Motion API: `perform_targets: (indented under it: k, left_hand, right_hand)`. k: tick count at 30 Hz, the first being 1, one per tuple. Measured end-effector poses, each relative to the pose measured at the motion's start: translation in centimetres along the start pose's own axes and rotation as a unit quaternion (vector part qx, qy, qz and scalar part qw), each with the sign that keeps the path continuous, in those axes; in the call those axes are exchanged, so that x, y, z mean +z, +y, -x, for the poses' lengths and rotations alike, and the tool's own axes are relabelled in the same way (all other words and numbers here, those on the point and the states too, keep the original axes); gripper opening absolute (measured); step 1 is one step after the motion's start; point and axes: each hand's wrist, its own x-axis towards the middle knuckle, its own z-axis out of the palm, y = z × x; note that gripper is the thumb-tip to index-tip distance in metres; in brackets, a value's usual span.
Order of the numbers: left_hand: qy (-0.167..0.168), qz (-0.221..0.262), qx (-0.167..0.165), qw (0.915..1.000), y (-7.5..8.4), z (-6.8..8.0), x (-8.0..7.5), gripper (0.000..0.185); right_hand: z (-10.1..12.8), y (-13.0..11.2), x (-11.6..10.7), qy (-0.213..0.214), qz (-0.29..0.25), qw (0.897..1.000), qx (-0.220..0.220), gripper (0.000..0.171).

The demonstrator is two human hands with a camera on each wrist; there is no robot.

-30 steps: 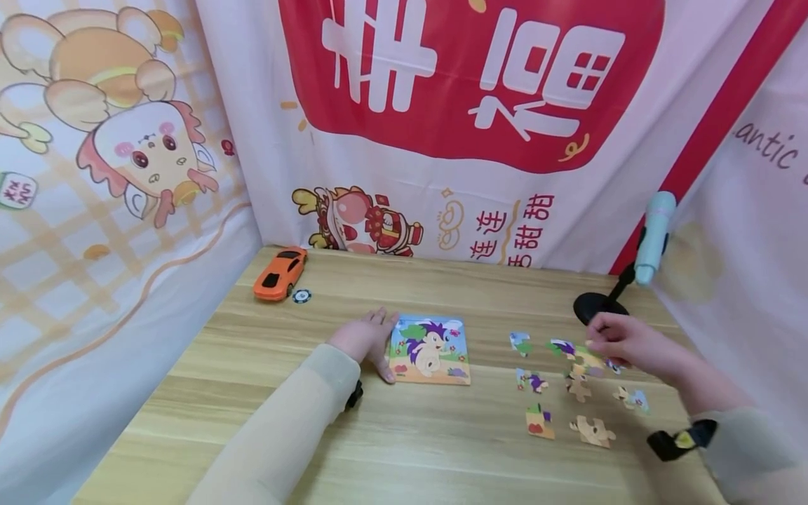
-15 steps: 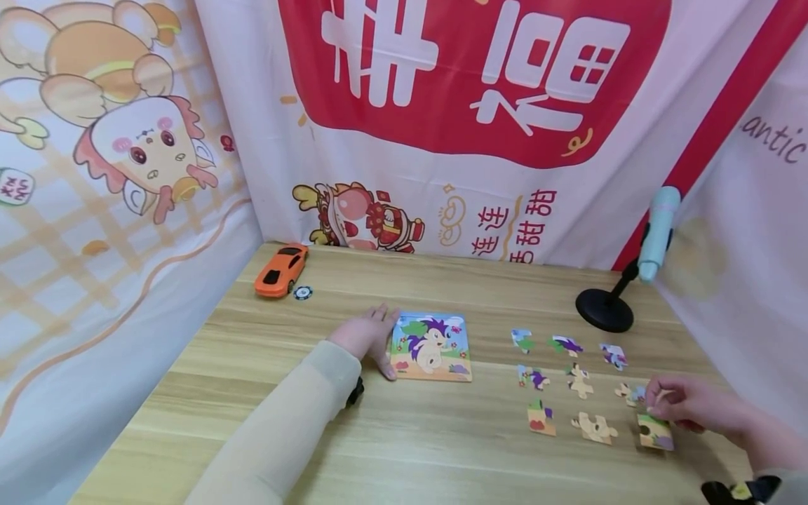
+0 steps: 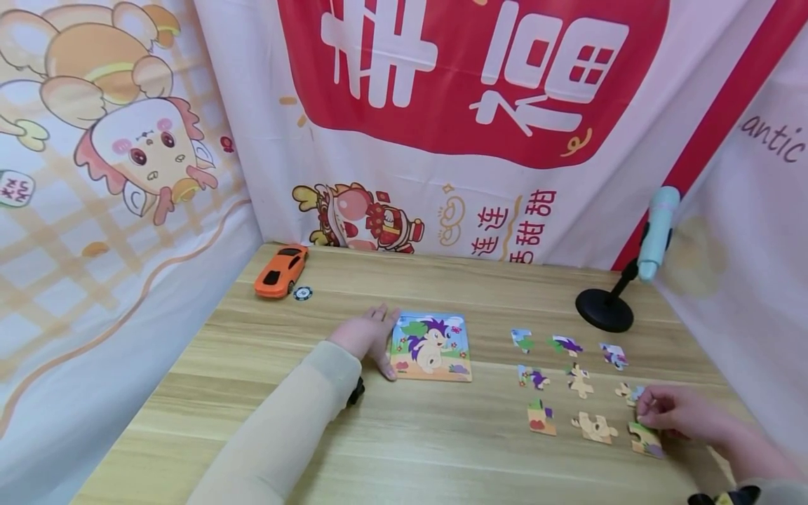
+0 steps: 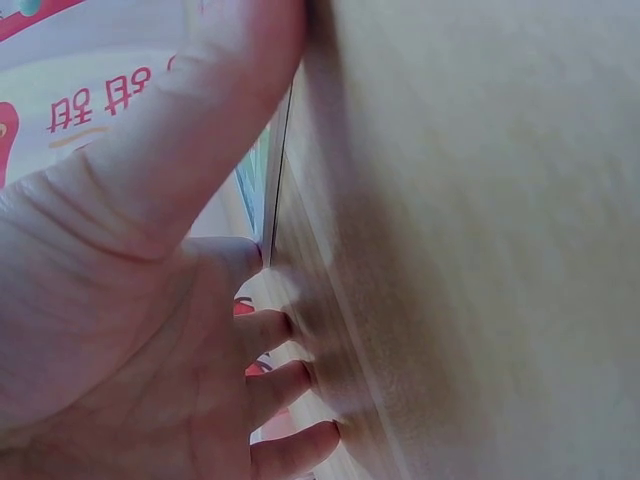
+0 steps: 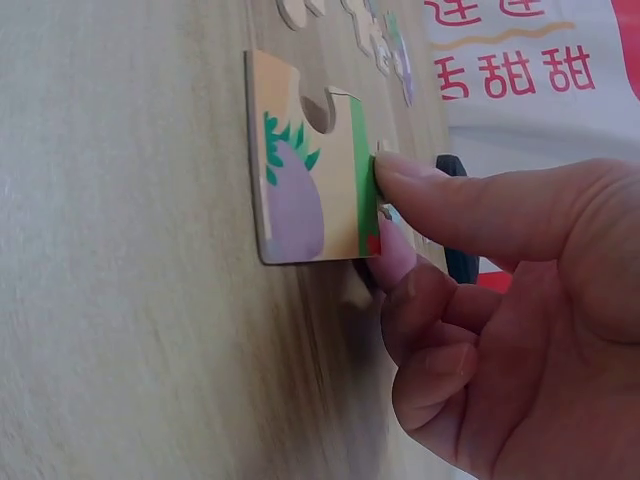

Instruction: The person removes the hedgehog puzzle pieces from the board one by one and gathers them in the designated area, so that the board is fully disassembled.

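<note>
My left hand (image 3: 369, 338) lies with extended fingers at the left edge of a square hedgehog picture board (image 3: 432, 348). In the left wrist view, the fingertips of the left hand (image 4: 150, 300) touch the wooden table beside that board. Over on the right, my right hand (image 3: 682, 412) pinches the edge of a corner jigsaw puzzle piece (image 3: 647, 442) between thumb and index finger. Close up in the right wrist view, the puzzle piece (image 5: 295, 200) shows a purple shape, green leaves and a green strip. Whether it lies fully flat on the table cannot be told.
Several puzzle pieces lie spaced in rows, among them a tan piece (image 3: 594, 427) and a red-fruit piece (image 3: 541, 419). Behind them stands a light-blue microphone (image 3: 659, 231) on a black base (image 3: 604, 311). An orange toy car (image 3: 281, 271) and a round chip (image 3: 303, 293) sit at back left.
My right hand carried the corner piece from the upper pieces down to the bottom row's right end, then shifted slightly left, turning the piece. My left hand stayed put.
</note>
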Motion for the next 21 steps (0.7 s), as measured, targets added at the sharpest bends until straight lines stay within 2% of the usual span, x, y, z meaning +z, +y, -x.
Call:
perform_targets:
  k: [4, 6, 8, 12, 17, 21]
  left_hand:
    - [-0.003, 0.007, 0.003, 1.0, 0.0, 0.1, -0.1, 0.145]
    - [-0.005, 0.002, 0.009, 0.9999, -0.3, -0.4, 0.1, 0.147]
    - [-0.005, 0.001, 0.007, 1.0, 0.1, 0.1, -0.2, 0.147]
    - [-0.004, 0.002, 0.009, 0.9999, 0.3, 0.1, -0.2, 0.148]
    - [-0.005, 0.001, 0.012, 0.9999, 0.1, -0.1, 0.0, 0.15]
    - [-0.008, 0.0, 0.014, 0.9999, -0.1, 0.0, -0.1, 0.149]
  right_hand:
    - [-0.2, 0.1, 0.1, 0.002, 0.015, 1.0, -0.002, 0.004]
    - [-0.3, 0.1, 0.1, 0.004, 0.023, 1.0, 0.004, 0.007]
    - [-0.3, 0.1, 0.0, 0.004, 0.03, 1.0, 0.0, 0.009]
    - [-0.4, -0.3, -0.3, -0.002, 0.036, 0.999, -0.013, 0.01]
    - [-1.3, -3.3, -0.8, -0.034, 0.023, 0.999, -0.006, 0.012]
    - [-2.7, -6.6, -0.6, -0.075, 0.025, 0.996, -0.046, 0.013]
